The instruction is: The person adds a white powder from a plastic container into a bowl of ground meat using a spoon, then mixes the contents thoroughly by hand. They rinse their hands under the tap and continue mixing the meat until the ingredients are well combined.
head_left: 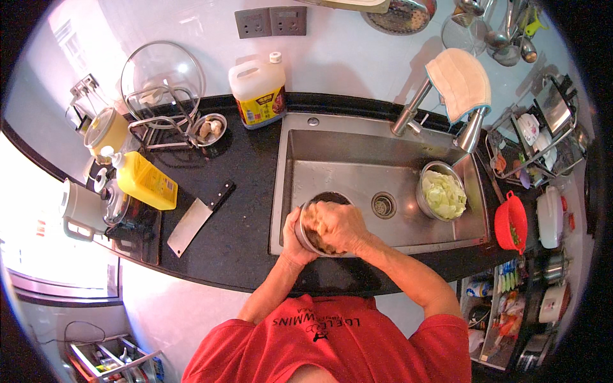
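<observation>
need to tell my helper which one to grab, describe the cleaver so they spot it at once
Start at the steel sink and look left onto the black countertop. The cleaver lies flat there, beside the yellow bottle. It is the only knife on the counter: a broad rectangular steel blade with a short black handle.

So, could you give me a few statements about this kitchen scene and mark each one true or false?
1. The left hand grips the side of a metal bowl held at the sink. True.
2. The right hand holds the cleaver. False: the cleaver lies alone on the dark counter; the right hand is over the bowl.
3. A second bowl in the sink holds pale green cabbage. True.
4. The cloth lies in the sink. False: it hangs over the tap.
5. The red colander sits right of the sink. True.
</observation>
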`<state>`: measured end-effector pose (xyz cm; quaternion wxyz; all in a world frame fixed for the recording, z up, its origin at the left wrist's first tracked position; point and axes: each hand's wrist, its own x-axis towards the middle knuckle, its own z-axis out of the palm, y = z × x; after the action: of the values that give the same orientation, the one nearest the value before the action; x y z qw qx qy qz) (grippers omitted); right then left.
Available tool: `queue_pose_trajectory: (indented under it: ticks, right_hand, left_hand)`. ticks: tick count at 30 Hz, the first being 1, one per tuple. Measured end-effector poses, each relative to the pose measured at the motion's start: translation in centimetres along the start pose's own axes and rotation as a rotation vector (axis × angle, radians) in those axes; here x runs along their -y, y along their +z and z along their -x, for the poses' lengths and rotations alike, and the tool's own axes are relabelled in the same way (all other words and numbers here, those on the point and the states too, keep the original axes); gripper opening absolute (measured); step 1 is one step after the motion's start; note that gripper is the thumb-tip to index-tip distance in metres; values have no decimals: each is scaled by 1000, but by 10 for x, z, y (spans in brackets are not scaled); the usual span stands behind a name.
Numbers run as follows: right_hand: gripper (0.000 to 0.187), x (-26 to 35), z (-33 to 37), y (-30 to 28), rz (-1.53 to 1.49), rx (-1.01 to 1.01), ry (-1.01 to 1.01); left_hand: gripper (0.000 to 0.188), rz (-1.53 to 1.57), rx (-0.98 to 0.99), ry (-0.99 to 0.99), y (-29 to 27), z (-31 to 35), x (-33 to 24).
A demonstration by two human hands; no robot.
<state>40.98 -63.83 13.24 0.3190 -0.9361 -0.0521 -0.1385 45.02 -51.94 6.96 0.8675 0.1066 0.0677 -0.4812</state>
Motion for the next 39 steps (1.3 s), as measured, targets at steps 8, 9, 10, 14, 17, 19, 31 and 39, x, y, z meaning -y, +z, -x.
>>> queue_pose_trajectory:
  ticks: [8, 9, 10, 14, 17, 19, 31, 39]
  right_hand:
    - [35, 4, -2, -14, 198, 33, 78]
    - [37, 9, 1, -19, 189, 53, 50]
    - [33, 10, 3, -21, 102, 87, 58]
    - [16, -1, 7, 6, 10, -51, -180]
    - [9, 2, 1, 15, 92, -73, -280]
    - [8, -8, 0, 16, 66, -85, -173]
    - [34, 10, -3, -6, 21, 201, 95]
    - [17, 4, -6, 16, 92, 182, -178]
  left_hand:
    - [59, 17, 47, 50, 7, 2, -5]
    - [63, 3, 42, 57, 3, 2, -7]
    - [63, -1, 7, 63, -1, 2, -10]
    - [51, 123, 111, 29, -6, 1, -9]
    - [51, 46, 29, 15, 4, 3, -3]
    - [51, 69, 82, 3, 0, 2, -4]
    - [60, -104, -13, 49, -22, -1, -8]
    - [55, -31, -26, 37, -20, 3, -6]
